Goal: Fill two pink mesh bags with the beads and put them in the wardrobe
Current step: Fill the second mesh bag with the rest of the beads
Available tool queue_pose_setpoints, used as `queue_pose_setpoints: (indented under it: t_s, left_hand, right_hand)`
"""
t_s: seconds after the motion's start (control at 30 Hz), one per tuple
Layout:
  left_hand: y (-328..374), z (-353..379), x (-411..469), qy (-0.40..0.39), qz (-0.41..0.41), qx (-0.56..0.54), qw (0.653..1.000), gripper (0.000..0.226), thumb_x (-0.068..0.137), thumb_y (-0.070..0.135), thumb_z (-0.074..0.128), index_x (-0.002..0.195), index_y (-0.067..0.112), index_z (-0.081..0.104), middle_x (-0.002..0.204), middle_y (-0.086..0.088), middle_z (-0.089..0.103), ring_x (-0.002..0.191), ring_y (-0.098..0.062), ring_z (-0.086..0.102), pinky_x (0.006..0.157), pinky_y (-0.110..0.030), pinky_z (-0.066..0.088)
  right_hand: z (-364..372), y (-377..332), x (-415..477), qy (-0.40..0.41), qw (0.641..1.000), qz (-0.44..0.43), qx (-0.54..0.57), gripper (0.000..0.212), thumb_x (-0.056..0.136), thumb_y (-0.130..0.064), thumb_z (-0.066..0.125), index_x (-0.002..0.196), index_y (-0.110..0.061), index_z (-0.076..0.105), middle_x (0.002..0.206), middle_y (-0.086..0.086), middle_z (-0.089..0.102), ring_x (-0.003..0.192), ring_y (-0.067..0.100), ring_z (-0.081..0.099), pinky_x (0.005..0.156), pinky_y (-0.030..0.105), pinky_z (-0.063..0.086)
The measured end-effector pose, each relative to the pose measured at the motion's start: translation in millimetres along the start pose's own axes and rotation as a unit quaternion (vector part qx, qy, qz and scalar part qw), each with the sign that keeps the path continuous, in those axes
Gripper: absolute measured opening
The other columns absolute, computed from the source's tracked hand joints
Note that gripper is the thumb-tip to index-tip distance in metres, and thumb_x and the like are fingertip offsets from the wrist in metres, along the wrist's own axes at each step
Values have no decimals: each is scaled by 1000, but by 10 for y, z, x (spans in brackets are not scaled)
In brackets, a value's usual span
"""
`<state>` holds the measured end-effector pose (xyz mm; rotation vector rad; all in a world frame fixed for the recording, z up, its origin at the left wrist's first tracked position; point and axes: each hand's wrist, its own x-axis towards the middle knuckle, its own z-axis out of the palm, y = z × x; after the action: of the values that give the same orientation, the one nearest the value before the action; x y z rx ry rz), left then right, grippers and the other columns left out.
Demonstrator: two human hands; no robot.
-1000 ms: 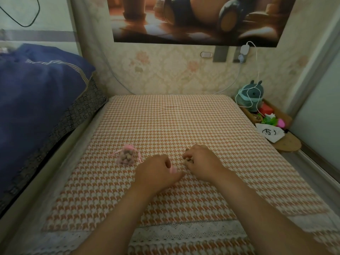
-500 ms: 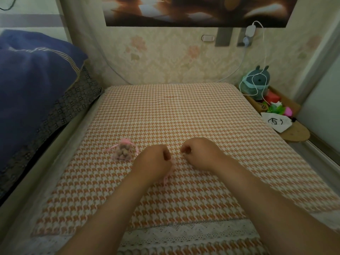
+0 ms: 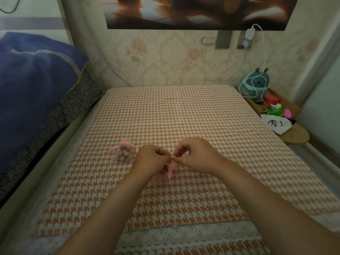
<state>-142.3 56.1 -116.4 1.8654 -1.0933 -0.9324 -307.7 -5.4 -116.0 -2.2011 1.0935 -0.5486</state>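
Your left hand [image 3: 152, 159] and right hand [image 3: 195, 155] pinch the top of the flat second pink bag [image 3: 171, 169], so I think next you open it wide to fill it.

**Orange Houndstooth, Pink Mesh**

The bed cover [image 3: 165, 116] is orange-and-white houndstooth, edged with white lace trim [image 3: 184, 236]; one pink mesh bag [image 3: 126, 143] shows brown beads [image 3: 124, 155] through it; the other bag [image 3: 171, 167] is plain pink; the quilt [image 3: 33, 80] is navy with pale stripes; the wallpaper [image 3: 165, 57] is cream, floral.
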Motion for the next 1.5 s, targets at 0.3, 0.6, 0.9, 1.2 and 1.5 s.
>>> queue_pose_setpoints:
  t_s: [0.3,0.6,0.9,1.2,1.5]
  left_hand:
    - [71,-15,-30,15,11,-34,999,7,85,6,73,82,13,73,74,-7,76,62,-19,75,68,-41,65]
    - [-108,-234,69,-146,154,253,944,80,67,64,71,138,35,51,141,14,46,133,-10,42,109,-38,42]
    - [-263,-99,202,-125,220,239,938,45,64,49,83,100,27,70,85,11,66,73,-3,61,68,-29,53]
    - [-232,-27,156,-85,227,223,944,31,77,46,78,95,25,65,84,8,65,75,-10,61,64,-29,50]
    - [-212,-28,185,-106,225,210,946,43,75,43,76,114,35,60,89,18,60,76,2,58,64,-16,41]
  right_hand:
    - [-22,-45,33,-30,999,-4,-36,11,87,-33,76,97,-33,81,90,-20,75,83,-5,66,81,26,56]
    - [114,78,8,-26,996,73,35,6,87,-29,77,89,-31,82,73,-4,75,57,13,64,59,39,56]
    - [63,-102,16,-95,967,169,166,32,97,-42,62,85,-17,78,76,2,77,49,16,61,49,26,44]
    - [-153,-63,68,7,987,126,103,13,93,-26,71,86,-22,80,80,-8,77,60,11,68,55,28,55]
    - [-318,183,-24,-117,981,91,-124,16,75,-28,86,90,-32,80,85,-20,71,81,-3,66,74,21,53]
